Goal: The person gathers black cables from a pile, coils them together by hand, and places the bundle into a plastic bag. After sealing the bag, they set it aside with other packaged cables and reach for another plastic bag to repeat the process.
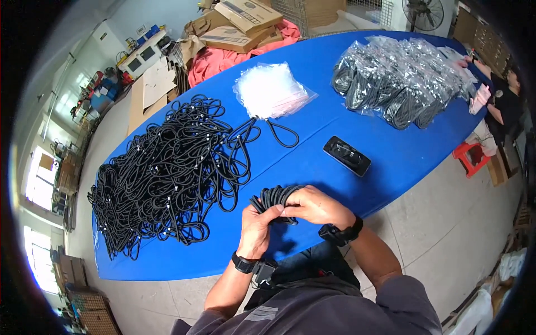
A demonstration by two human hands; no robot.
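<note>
Above the table's near edge, a bundle of black elastic cord loops (273, 197) is gathered between my hands. My left hand (257, 229) grips its left side, with the thumb laid across the cords. From the right, my right hand (319, 207) closes round the same bundle, its fingers near my left thumb. To the left lies a big tangled pile of black cord loops (167, 167) with small white fastenings. One single loop (285, 134) sits apart from the pile, next to a stack of clear plastic bags (272, 89).
A black smartphone (347, 156) lies on the blue-covered table (301, 162). At the far right are many filled bags of black cords (399, 78). Another person (505, 103) is at the right end, near a red stool (472, 158). Cardboard boxes (248, 22) stand beyond the table.
</note>
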